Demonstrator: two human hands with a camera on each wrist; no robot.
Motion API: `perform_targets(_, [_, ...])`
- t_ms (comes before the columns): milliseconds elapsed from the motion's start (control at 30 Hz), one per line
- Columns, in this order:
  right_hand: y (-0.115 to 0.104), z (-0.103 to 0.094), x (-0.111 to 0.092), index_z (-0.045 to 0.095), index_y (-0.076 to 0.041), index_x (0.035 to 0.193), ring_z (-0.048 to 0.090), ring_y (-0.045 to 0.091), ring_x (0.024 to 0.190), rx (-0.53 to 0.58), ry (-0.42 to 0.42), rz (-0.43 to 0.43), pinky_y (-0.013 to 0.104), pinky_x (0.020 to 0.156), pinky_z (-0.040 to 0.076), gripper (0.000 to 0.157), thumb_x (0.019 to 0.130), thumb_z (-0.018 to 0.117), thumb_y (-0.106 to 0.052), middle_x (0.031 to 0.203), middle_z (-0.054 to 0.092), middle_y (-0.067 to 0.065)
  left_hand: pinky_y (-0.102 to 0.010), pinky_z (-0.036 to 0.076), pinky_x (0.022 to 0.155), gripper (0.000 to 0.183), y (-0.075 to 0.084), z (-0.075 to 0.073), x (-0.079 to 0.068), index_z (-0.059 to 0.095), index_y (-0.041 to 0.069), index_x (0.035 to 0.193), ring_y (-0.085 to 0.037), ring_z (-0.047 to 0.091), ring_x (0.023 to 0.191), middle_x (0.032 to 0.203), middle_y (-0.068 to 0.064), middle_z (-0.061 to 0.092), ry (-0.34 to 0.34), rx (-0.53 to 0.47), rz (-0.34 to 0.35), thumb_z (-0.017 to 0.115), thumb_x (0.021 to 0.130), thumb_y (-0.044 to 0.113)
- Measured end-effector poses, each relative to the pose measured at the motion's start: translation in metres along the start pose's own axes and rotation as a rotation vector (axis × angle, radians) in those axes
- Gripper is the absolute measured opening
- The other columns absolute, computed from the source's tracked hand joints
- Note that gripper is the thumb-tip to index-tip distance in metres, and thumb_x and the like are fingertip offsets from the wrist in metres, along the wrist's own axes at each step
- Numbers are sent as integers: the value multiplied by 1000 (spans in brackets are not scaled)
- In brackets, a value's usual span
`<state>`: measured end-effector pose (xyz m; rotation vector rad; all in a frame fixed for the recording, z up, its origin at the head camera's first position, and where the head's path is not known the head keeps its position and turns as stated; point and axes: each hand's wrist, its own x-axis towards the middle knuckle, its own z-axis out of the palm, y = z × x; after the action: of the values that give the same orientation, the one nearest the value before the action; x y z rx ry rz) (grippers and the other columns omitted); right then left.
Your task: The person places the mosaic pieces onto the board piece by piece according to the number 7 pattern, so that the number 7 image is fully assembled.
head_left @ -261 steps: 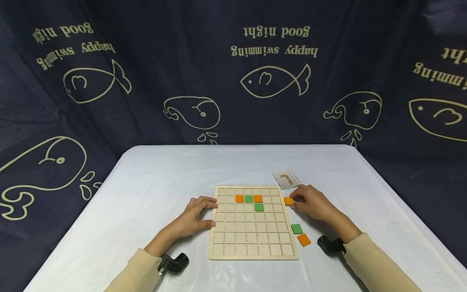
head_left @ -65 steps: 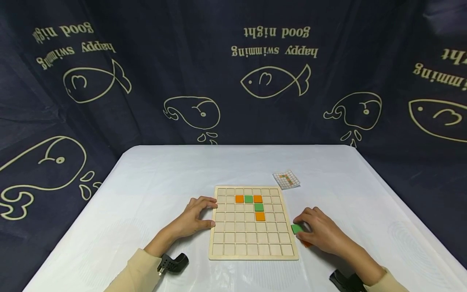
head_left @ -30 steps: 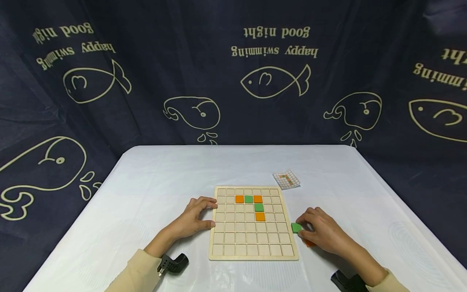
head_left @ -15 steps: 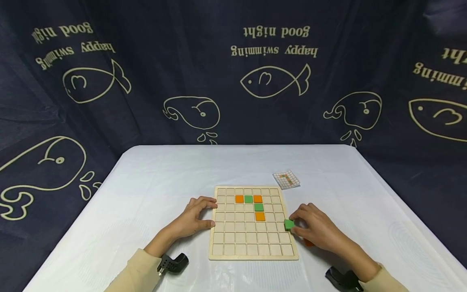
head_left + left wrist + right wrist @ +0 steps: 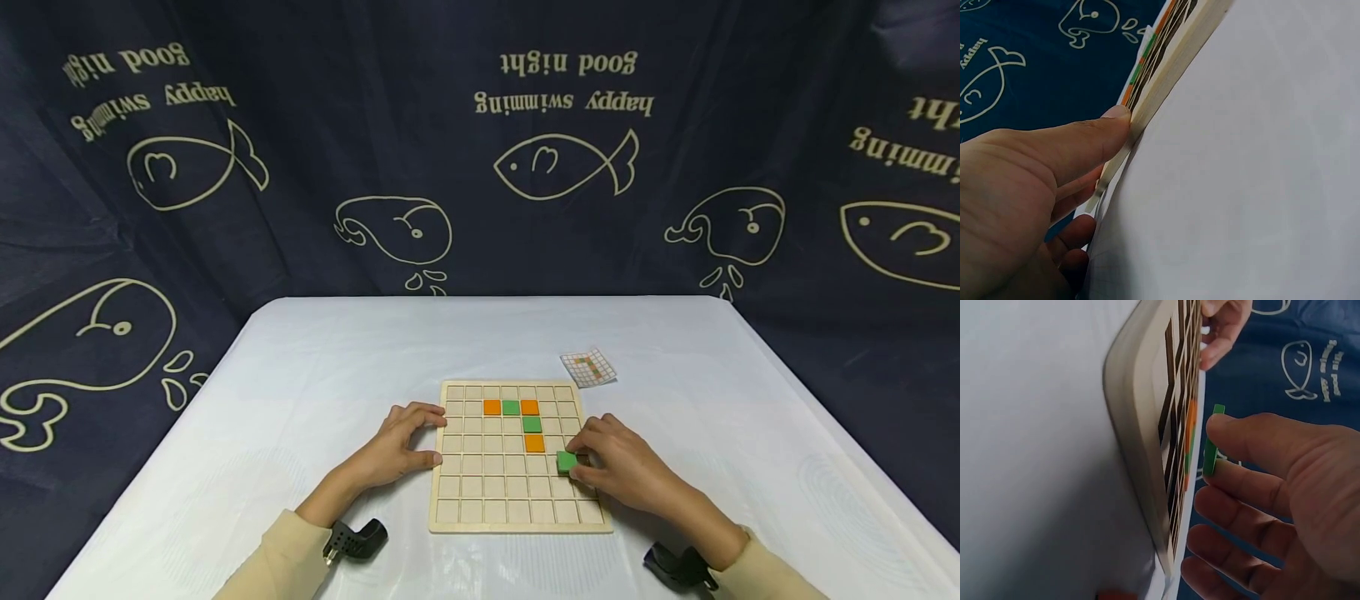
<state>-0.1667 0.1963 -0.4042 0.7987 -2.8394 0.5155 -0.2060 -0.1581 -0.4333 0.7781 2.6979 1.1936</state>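
Observation:
My right hand [image 5: 626, 467] pinches a small green square tile [image 5: 566, 462] between thumb and index finger, over the right part of a wooden grid board [image 5: 483, 511]. In the right wrist view the green tile [image 5: 1211, 447] is held edge-on above the board's surface, the other fingers loosely bent below. My left hand [image 5: 397, 446] rests thumb and fingertips against the board's left edge; in the left wrist view the thumb [image 5: 1094, 140] lies along that edge. In the grid, orange, green and orange tiles form a row, with a green tile [image 5: 532, 425] and an orange tile [image 5: 534, 443] below its right end.
A small printed card [image 5: 588, 367] with a coloured grid pattern lies behind the board's far right corner. An orange-red tile [image 5: 1116, 595] shows at the bottom of the right wrist view, on the white table [image 5: 360, 350]. Dark printed cloth [image 5: 480, 233] hangs behind.
An orange tile has gone from beside the board into the grid, under the green one. My right hand has then picked up the green tile and carried it left over the board.

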Motion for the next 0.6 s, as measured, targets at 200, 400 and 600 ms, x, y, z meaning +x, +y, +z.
perform_targets(200, [-7, 4, 6, 70, -20, 94, 41, 3, 80, -13, 2, -19, 23, 70, 41, 22, 75, 77, -29, 91, 59, -13, -48, 28, 101, 44, 0, 0, 0, 58, 14, 120, -19, 33, 116, 140, 2, 45, 0, 0, 1, 74, 80, 25])
perform_targets(400, [-13, 8, 11, 71, -20, 93, 40, 3, 79, -19, 2, -28, 21, 68, 40, 21, 75, 77, -29, 89, 59, -12, -47, 27, 100, 44, 1, 0, 0, 58, 14, 120, -19, 33, 115, 140, 1, 46, 4, 3, 0, 74, 80, 24])
perform_targets(600, [-19, 11, 16, 71, -18, 93, 39, 4, 79, -42, 26, -51, 21, 68, 39, 23, 74, 78, -31, 88, 58, -10, -46, 28, 99, 44, 1, 0, 0, 58, 14, 119, -18, 34, 114, 139, 2, 46, 7, 7, -4, 75, 80, 24])
